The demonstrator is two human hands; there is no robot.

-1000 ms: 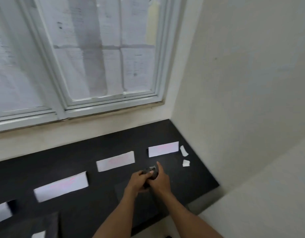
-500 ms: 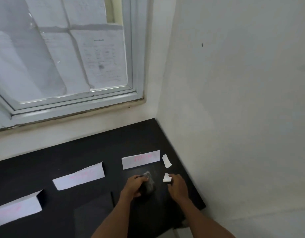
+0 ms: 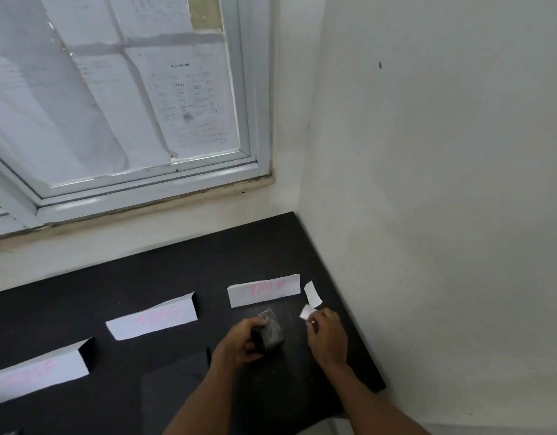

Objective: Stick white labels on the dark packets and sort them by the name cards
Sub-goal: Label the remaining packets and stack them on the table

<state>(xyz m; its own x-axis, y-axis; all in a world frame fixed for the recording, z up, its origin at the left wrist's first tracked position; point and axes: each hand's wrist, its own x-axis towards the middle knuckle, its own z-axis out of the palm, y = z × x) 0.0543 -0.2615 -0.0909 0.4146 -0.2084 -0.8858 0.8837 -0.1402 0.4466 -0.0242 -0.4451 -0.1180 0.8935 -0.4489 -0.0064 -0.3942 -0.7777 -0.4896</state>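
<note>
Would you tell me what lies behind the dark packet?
The rightmost name card sits just behind the dark packet; the left hand covers the packet's near left edge.

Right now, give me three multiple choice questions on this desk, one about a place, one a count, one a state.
1. The loose white label lies: A) right of the rightmost name card; B) on the windowsill; C) on the floor.
2. Name cards in view: A) two; B) three; C) five.
3. The right hand: A) lies flat; B) pinches a second white label; C) is out of view.
Answers: 1 A, it lies by that card's right end. 2 B, three show in a row. 3 B, its fingers grip the label.
</note>
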